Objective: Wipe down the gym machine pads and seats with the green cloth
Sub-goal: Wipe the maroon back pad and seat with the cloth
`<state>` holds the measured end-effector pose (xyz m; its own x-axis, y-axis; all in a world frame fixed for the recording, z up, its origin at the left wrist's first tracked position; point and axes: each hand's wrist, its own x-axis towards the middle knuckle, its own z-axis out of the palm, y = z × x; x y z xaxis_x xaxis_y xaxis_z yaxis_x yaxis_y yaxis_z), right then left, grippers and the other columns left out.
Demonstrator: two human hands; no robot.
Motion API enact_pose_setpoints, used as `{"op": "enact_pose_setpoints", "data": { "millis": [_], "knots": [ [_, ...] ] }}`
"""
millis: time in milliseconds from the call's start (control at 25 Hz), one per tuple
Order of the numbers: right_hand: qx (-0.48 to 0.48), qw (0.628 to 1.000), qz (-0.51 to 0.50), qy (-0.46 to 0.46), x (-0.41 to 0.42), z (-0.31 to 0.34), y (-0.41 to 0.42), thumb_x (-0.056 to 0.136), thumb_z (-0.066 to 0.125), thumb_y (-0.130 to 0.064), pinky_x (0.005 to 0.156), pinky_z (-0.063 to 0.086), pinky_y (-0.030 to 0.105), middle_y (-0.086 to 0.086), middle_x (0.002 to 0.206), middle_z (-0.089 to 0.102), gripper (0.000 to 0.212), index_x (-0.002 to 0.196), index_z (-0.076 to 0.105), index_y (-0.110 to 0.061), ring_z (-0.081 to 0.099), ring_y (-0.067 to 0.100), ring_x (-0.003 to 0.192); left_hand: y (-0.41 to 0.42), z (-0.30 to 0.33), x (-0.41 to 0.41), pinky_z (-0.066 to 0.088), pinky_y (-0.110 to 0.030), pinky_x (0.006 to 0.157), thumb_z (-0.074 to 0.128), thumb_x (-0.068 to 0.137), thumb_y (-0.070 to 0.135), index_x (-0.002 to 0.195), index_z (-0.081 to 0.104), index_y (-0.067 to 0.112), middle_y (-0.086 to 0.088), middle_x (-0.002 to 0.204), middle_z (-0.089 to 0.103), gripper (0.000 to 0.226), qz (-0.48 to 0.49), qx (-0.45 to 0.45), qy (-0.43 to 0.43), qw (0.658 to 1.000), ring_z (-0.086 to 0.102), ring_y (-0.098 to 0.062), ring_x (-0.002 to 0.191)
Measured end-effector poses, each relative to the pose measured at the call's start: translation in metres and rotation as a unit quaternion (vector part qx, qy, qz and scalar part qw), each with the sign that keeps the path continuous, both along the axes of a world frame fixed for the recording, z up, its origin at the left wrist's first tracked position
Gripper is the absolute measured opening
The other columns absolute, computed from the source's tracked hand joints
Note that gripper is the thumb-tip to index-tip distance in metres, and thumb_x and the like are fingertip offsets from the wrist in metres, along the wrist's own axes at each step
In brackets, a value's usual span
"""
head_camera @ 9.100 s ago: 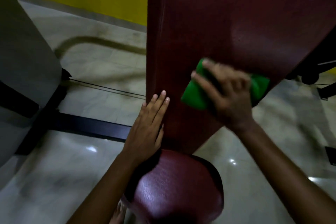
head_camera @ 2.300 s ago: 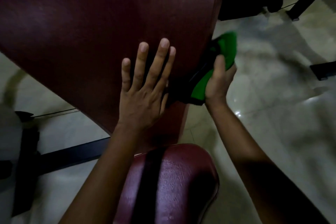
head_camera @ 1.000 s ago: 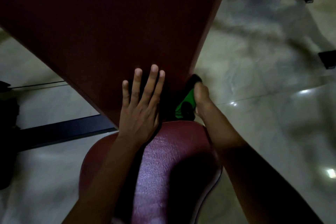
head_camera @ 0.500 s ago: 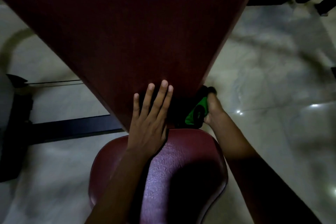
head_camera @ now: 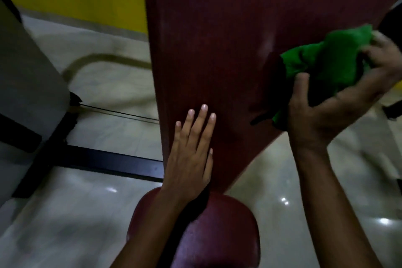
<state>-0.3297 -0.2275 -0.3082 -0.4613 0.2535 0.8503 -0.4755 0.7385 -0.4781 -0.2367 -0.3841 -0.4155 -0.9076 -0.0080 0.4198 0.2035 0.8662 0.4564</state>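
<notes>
- Left hand, lower centre of frame: fingers straight and lightly spread, palm flat on the lower end of the maroon back pad. It holds nothing. Judged purpose: a brace that steadies the pad and the body while the other hand works.
- Right hand, right of frame: fingers and thumb curl round the green cloth, which is bunched, not folded flat. The cloth sits at the pad's right edge, middle right of frame; whether it touches the vinyl there I cannot tell, the area is motion-blurred.
- Back pad runs from the top of the frame down, narrowing toward the seat at bottom centre. The left forearm crosses above the seat's near-left part.
- Judgement: bunching gives a thick wad to grip but little wiping face; re-gripping seems likely before the next pass.
- Judgement: the seat's grained surface shows no cloth on it now; it remains to be wiped.
- Surroundings: pale glossy floor, a black frame bar left of centre, a thin cable above it, a yellow band upper left.
</notes>
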Motion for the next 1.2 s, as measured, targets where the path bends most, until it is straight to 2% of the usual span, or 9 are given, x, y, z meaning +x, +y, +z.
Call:
{"op": "enact_pose_setpoints", "data": {
  "millis": [200,520,640,720,760,800,960,1000,1200],
  "knots": [
    [0.266,0.96,0.076,0.046,-0.03,0.074,-0.08,0.082,0.066,-0.031,0.084,0.039,0.039,0.02,0.126,0.056,0.039,0.109,0.06,-0.003,0.045,0.028,0.11,-0.03,0.038,-0.012,0.021,-0.048,0.116,0.053,0.084,0.013,0.149,0.025,0.007,-0.007,0.159,0.013,0.07,0.036,-0.004,0.016,0.999,0.012,-0.023,0.147],
    [0.478,0.877,0.027,0.026,-0.066,0.125,-0.183,0.078,0.06,-0.032,0.078,0.041,0.039,0.013,0.116,0.061,0.033,0.102,0.063,-0.011,0.056,0.033,0.105,-0.058,-0.004,0.026,0.013,-0.036,0.117,0.038,0.087,0.018,0.151,0.017,0.009,-0.008,0.16,0.01,0.067,0.075,0.045,-0.066,0.994,0.013,-0.019,0.146],
    [0.66,0.744,0.068,0.074,-0.04,0.085,-0.2,0.076,0.053,-0.023,0.076,0.038,0.038,0.012,0.091,0.065,0.018,0.081,0.068,-0.014,0.058,0.028,0.093,-0.053,-0.033,0.052,0.021,-0.033,0.115,0.036,0.084,0.021,0.141,0.033,0.005,-0.016,0.147,0.037,0.059,0.117,0.051,-0.081,0.989,0.031,-0.022,0.135],
    [0.782,0.613,0.1,0.054,-0.013,0.055,-0.206,0.08,0.036,-0.024,0.079,0.03,0.039,0.006,0.09,0.063,0.033,0.088,0.068,-0.021,0.053,0.025,0.093,-0.047,-0.048,0.067,0.031,-0.032,0.11,0.037,0.084,0.024,0.134,0.043,0.004,-0.016,0.14,0.047,0.054,0.128,0.053,-0.103,0.985,0.041,-0.025,0.129],
    [0.8,0.59,0.1,0.035,-0.01,0.055,-0.21,0.084,0.032,-0.023,0.082,0.029,0.04,0.006,0.095,0.061,0.035,0.096,0.065,-0.021,0.05,0.025,0.097,-0.046,-0.053,0.072,0.039,-0.034,0.105,0.037,0.084,0.025,0.132,0.047,0.005,-0.015,0.14,0.047,0.053,0.138,0.055,-0.116,0.982,0.044,-0.026,0.128],
    [0.8,0.593,0.091,0.011,-0.015,0.063,-0.214,0.09,0.035,-0.025,0.086,0.03,0.04,0.008,0.1,0.059,0.031,0.102,0.063,-0.019,0.048,0.027,0.101,-0.046,-0.056,0.075,0.044,-0.037,0.1,0.037,0.084,0.026,0.131,0.049,0.005,-0.014,0.141,0.046,0.053,0.153,0.058,-0.124,0.979,0.045,-0.025,0.128],
    [0.681,0.731,0.022,0.024,-0.046,0.106,-0.222,0.089,0.055,-0.032,0.09,0.036,0.041,0.017,0.102,0.059,0.025,0.098,0.066,-0.011,0.05,0.033,0.104,-0.042,-0.075,0.097,0.052,-0.042,0.088,0.037,0.078,0.027,0.123,0.059,0.004,-0.014,0.131,0.057,0.055,0.182,0.049,-0.181,0.965,0.055,-0.025,0.12],
    [0.688,0.725,0.001,0.02,-0.048,0.105,-0.224,0.089,0.054,-0.03,0.09,0.036,0.04,0.018,0.101,0.058,0.025,0.099,0.066,-0.011,0.049,0.033,0.104,-0.039,-0.084,0.105,0.051,-0.039,0.09,0.036,0.076,0.027,0.121,0.061,0.005,-0.013,0.128,0.059,0.056,0.185,0.04,-0.196,0.962,0.058,-0.025,0.116],
    [0.838,0.545,0.037,-0.002,-0.01,0.037,-0.229,0.096,0.038,-0.032,0.089,0.033,0.036,0.012,0.099,0.056,0.029,0.109,0.06,-0.018,0.046,0.028,0.1,-0.024,-0.117,0.133,0.01,-0.033,0.113,0.009,0.099,0.029,0.123,0.061,0.001,-0.016,0.129,0.059,0.064,0.167,0.039,-0.265,0.949,0.041,-0.024,0.122]
  ]
}}
